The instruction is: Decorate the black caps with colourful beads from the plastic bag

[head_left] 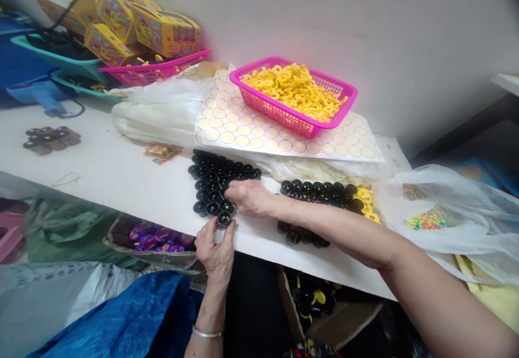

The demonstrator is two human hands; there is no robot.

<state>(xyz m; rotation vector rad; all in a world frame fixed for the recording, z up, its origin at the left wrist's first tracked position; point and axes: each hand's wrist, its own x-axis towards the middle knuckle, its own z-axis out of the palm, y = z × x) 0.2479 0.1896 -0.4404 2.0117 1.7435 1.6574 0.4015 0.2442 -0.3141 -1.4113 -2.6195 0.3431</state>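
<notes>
A cluster of small black round caps (214, 182) stands on the white table (121, 174). My left hand (215, 250) reaches up from below the table's front edge, its fingers closed around one black cap (224, 218) at the near end of the cluster. My right hand (249, 197) lies across the table with its fingers curled on the right side of the same cluster. A second group of black caps (316, 190) with coloured bits inside sits to the right, behind my right forearm.
A pink basket (284, 112) of yellow rings rests on a sheet of round stickers (243, 131). A clear bag with coloured beads (433, 217) is at the right. Yellow boxes (162, 31) fill another pink basket at back left. Blue plastic (133, 315) lies below.
</notes>
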